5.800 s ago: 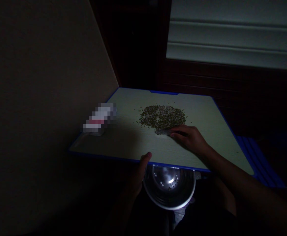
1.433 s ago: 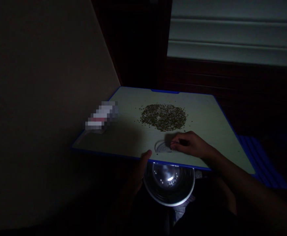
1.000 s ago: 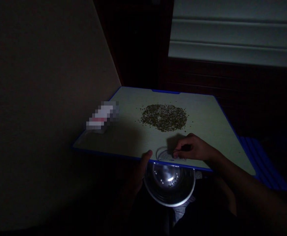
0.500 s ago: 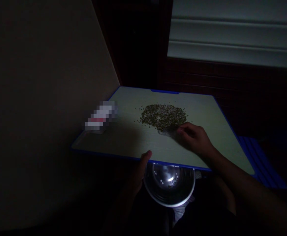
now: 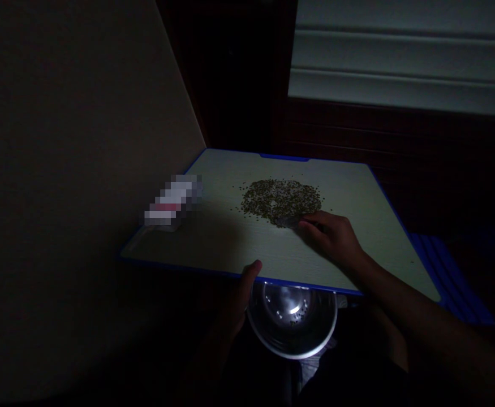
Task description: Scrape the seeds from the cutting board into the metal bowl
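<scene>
A broad, thin pile of small dark greenish seeds (image 5: 279,198) lies on the pale tabletop (image 5: 213,243). My right hand (image 5: 334,232) is closed on a small spoon-like tool (image 5: 287,221), whose see-through grey end touches the pile's near edge; its exact kind is hard to make out in the dim light. My left hand (image 5: 247,285) is at the table's near edge, thumb on top and the other fingers hidden below. Beside it, a shiny metal bowl (image 5: 292,353) sits under the edge, between my legs, with a few seeds inside.
A white box-like item (image 5: 173,200), blurred out, stands at the table's left side against a wall (image 5: 103,141). Blue slats, perhaps of a stool (image 5: 446,277), show at the right. Dark wood and a pale ridged panel (image 5: 400,62) are behind the table.
The tool's end has tipped and moved slightly up into the near edge of the seeds, with my right hand shifting a little left. My left hand and the bowl stay put.
</scene>
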Motion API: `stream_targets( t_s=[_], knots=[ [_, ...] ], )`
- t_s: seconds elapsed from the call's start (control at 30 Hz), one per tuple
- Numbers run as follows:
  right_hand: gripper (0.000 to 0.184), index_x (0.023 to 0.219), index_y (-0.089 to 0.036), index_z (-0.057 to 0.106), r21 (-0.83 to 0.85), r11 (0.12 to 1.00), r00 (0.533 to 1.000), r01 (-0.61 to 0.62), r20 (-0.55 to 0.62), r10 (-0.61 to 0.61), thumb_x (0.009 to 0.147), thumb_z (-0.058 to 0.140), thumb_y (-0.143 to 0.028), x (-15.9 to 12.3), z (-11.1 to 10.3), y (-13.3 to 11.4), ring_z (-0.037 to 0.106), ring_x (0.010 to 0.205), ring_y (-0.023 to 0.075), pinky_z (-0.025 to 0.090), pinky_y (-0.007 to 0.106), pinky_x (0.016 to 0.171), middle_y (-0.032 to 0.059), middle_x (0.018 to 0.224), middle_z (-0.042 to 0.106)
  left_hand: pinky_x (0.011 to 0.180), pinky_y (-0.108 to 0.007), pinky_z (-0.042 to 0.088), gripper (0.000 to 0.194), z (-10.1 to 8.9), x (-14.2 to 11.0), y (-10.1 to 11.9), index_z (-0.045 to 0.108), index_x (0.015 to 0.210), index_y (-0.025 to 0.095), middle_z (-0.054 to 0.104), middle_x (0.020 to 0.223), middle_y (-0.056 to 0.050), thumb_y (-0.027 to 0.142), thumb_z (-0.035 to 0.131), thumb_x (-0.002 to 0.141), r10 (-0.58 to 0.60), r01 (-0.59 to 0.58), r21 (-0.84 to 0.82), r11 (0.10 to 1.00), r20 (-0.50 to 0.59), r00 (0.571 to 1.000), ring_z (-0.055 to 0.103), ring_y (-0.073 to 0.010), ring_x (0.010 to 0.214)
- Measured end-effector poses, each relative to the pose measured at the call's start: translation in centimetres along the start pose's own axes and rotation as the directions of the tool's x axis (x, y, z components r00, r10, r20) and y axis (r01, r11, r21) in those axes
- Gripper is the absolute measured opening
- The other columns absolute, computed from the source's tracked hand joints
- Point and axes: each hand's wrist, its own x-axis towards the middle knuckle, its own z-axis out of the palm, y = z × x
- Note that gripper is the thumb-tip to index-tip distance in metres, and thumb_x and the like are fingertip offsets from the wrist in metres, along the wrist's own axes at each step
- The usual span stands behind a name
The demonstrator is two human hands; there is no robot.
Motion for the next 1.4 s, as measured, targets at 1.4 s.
stream_targets(
  t_s=[1.4],
  knots=[
    [0.019,0.098,-0.021,0.078,0.088,0.996,0.999,-0.025,0.044,0.021,0.094,0.066,-0.036,0.0,-0.4,0.0,0.073,0.082,0.0201,0.055,0.032,0.075,0.0059,0.095,0.079,0.102,-0.039,0.045,0.037,0.5,-0.7,0.8,0.074,0.09,0.021,0.076,0.097,-0.007,0.047,0.084,0.067,0.042,-0.04,0.078,0.996,-0.023,0.999,0.067,-0.0313,0.11]
  ],
)
